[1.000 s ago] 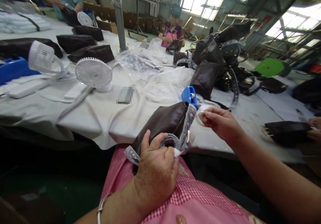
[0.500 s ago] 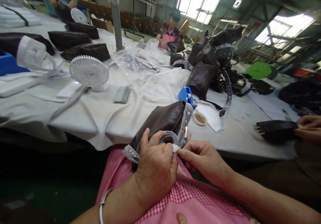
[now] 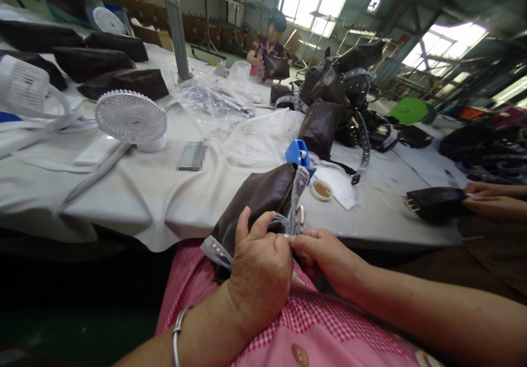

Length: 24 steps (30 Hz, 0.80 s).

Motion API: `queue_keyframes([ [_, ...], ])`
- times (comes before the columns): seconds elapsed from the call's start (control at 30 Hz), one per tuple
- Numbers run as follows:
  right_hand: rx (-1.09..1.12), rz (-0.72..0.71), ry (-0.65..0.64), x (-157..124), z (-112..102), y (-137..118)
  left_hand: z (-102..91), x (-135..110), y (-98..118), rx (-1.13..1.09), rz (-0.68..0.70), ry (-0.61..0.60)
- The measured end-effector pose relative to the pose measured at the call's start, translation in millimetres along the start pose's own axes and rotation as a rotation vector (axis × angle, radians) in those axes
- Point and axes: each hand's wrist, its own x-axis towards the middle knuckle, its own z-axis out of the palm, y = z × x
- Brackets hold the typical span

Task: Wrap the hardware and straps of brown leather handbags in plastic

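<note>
A dark brown leather bag [image 3: 255, 191] leans from my lap against the table edge, its zip side toward the right. Its studded strap [image 3: 295, 199] is wrapped in clear plastic, and a wrapped end [image 3: 217, 253] sticks out at the left. My left hand [image 3: 261, 263] is closed on the wrapped strap in front of the bag, two fingers raised. Thumb and fingertips of my right hand [image 3: 325, 254] pinch a small white piece [image 3: 288, 238] right beside the left hand. Most of that piece is hidden by the fingers.
A blue holder [image 3: 297, 153] and a small dish of brown paste [image 3: 321, 190] stand behind the bag. White fans [image 3: 130, 117] are at left; a pile of brown bags [image 3: 323, 125] lies beyond. At right, a co-worker's hands [image 3: 494, 197] hold a dark buckled piece [image 3: 436, 202].
My right hand has come closer against the left, and less of the white piece shows. The view has shifted slightly. The person across the table has raised a bag.
</note>
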Motion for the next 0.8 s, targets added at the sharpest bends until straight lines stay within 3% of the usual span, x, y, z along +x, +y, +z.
queue_keyframes([
  [0.27, -0.177, 0.080, -0.004, 4, -3, -8, -0.4, -1, -2, 0.024, 0.001, 0.002],
  [0.47, -0.093, -0.086, -0.141, 1, -10, -12, -8.4, 1, -8, 0.012, -0.104, 0.031],
  [0.8, -0.058, -0.161, -0.045, 12, 5, -17, -13.7, -1, -23, -0.038, -0.130, 0.021],
])
